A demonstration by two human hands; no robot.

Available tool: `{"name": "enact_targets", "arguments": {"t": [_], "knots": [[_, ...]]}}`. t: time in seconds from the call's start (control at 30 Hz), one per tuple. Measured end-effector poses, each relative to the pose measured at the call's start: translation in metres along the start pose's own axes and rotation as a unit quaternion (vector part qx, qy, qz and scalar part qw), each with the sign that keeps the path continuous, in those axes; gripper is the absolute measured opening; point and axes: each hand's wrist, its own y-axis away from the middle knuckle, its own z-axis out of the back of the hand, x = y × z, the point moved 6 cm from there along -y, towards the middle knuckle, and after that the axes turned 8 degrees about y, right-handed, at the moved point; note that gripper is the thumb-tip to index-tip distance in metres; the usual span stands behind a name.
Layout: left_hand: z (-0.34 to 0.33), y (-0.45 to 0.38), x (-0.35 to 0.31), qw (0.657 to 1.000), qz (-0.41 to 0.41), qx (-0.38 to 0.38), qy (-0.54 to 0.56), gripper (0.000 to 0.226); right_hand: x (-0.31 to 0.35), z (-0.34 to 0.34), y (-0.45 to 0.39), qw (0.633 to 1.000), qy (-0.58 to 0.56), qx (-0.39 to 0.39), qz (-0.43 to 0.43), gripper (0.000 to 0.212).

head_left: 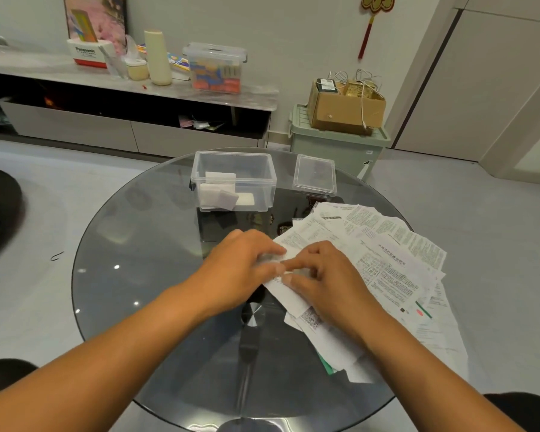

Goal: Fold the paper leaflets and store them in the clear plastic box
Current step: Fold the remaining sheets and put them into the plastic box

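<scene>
Round glass table [131, 244], pale floor [44, 182], low sideboard [122, 88], white wall [293, 32]

even, soft indoor light; moderate brightness, no hard shadows.

small bright specks of glare dot the left half of the glass worktop [131, 275], and a pale sheen lies across its far left part, pointing to lamps overhead. the left hand [240, 272] and right hand [321, 275] are smeared by motion blur at the fingertips, and the leaflet [289, 294] between them is blurred too. print on the spread papers [396, 260] at the right edge is mostly unreadable. wide-angle distortion bends the door frame and the cabinet at the picture's edges; the overall picture is slightly soft.
</scene>
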Motion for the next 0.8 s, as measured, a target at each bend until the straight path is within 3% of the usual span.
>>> {"name": "enact_targets", "arguments": {"t": [0.17, 0.33, 0.47, 0.53, 0.63, 0.7, 0.8], "knots": [[-0.013, -0.009, 0.0, 0.995, -0.016, 0.03, -0.092, 0.033, -0.021, 0.012, -0.011, 0.995, -0.05, -0.03, -0.083, 0.047], [-0.01, -0.009, -0.003, 0.997, -0.03, 0.025, -0.067, 0.027, -0.031, 0.019, -0.023, 0.986, 0.024, -0.08, -0.142, 0.025], [-0.017, -0.003, -0.023, 0.983, -0.088, -0.014, -0.162, 0.036, -0.028, 0.021, -0.025, 0.982, 0.043, -0.118, -0.139, 0.023], [-0.022, 0.0, -0.029, 0.977, -0.082, -0.04, -0.194, 0.044, -0.029, 0.017, -0.025, 0.988, 0.027, -0.086, -0.127, 0.017], [-0.019, -0.001, -0.029, 0.971, -0.073, -0.06, -0.217, 0.036, -0.025, 0.012, -0.02, 0.994, -0.076, 0.018, -0.082, 0.018], [-0.005, -0.007, -0.015, 0.971, -0.034, -0.063, -0.228, 0.032, -0.018, 0.013, -0.011, 0.989, -0.095, 0.101, -0.046, 0.046], [0.023, -0.01, 0.014, 0.97, 0.048, -0.086, -0.223, 0.027, -0.01, 0.016, 0.005, 0.986, -0.022, 0.165, -0.005, 0.08]]}}
